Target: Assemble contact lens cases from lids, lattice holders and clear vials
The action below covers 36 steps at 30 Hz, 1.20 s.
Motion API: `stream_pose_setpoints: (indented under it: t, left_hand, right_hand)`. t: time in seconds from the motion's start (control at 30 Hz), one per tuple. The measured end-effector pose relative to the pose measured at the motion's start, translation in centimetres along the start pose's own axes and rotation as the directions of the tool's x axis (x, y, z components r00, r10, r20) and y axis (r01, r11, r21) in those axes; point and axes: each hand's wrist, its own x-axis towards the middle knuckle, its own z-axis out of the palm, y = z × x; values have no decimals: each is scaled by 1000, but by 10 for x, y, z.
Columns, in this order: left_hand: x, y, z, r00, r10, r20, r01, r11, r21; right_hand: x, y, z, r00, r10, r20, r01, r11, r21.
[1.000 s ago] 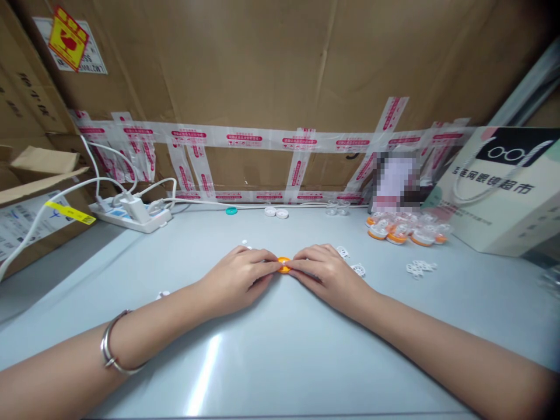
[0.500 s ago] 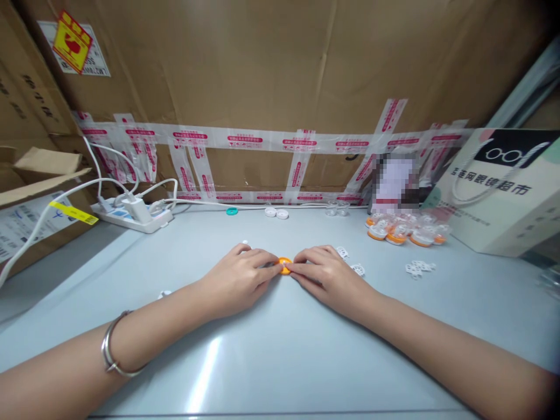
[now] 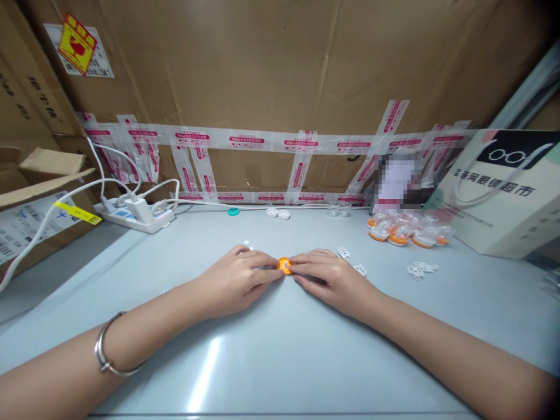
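Observation:
Between my two hands a small round orange disc [image 3: 284, 266] lies at the middle of the table, with a small pale part at its centre. My left hand [image 3: 238, 280] grips its left rim, thumb and fingers closed on it. From the other side my right hand [image 3: 330, 274] holds the right rim with its fingertips. Just beyond my left hand a small white piece [image 3: 247, 243] shows, partly covered by the fingers. White perforated discs [image 3: 360, 270] lie close to the right of my right hand.
Clear-topped orange and white pieces [image 3: 398, 233] cluster at the back right beside a paper bag [image 3: 494, 204]. White flat parts [image 3: 422, 269] lie before them. A teal disc [image 3: 233, 212], white discs [image 3: 278, 214] and clear domes [image 3: 338, 209] line the back. A power strip [image 3: 144, 219] stands left.
The fingers of both hands have shifted slightly around the orange disc, my right fingertips now at its right rim. The disc stays in place between them.

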Motion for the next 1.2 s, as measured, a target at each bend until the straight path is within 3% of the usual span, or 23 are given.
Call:
stream_pose_setpoints:
  t: [0.27, 0.87, 0.97, 1.1, 1.2]
  left_hand:
    - [3, 1, 2, 997, -71, -15, 70, 996, -58]
    - [7, 4, 5, 997, -72, 13, 72, 996, -53]
    - [7, 1, -1, 996, -89, -15, 87, 992, -93]
    - [1, -17, -22, 972, -192, -136, 161, 964, -211]
    - [-5, -34, -33, 964, -260, -59, 243, 947, -208]
  right_hand:
    - [1, 2, 1, 1000, 25, -9, -25, 1000, -12]
    - [2, 3, 5, 1000, 16, 1, -16, 998, -66]
    - [2, 2, 4, 1000, 26, 0, -26, 999, -44]
    - [1, 1, 0, 993, 115, -28, -115, 993, -8]
    - [2, -1, 0, 984, 177, -26, -177, 984, 6]
